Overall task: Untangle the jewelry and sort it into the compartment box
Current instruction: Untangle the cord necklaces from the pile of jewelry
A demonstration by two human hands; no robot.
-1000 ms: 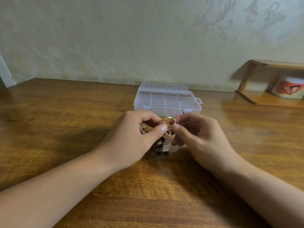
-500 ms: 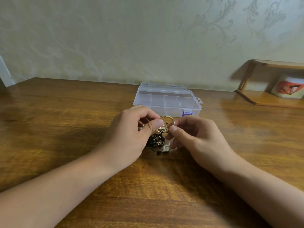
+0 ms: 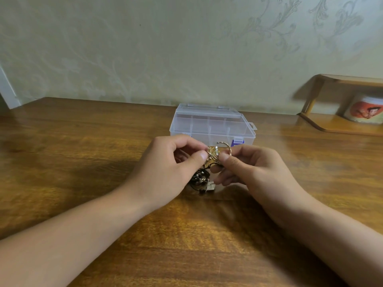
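Note:
A tangle of gold jewelry, with a gold hoop sticking up at its right, is held just above the wooden table. My left hand pinches its left side between thumb and forefinger. My right hand pinches the right side the same way. Beneath the hands, dark cord and beaded pieces with a small silver part lie on the table, partly hidden. Right behind them stands the clear plastic compartment box with its lid closed and a blue latch at the front.
The wooden table runs back to a patterned wall. At the far right a small wooden shelf carries a white container with an orange picture.
Both hands have kept their pinch on the gold tangle and worked it slightly; the gold hoop now stands out more to the right, above my right thumb.

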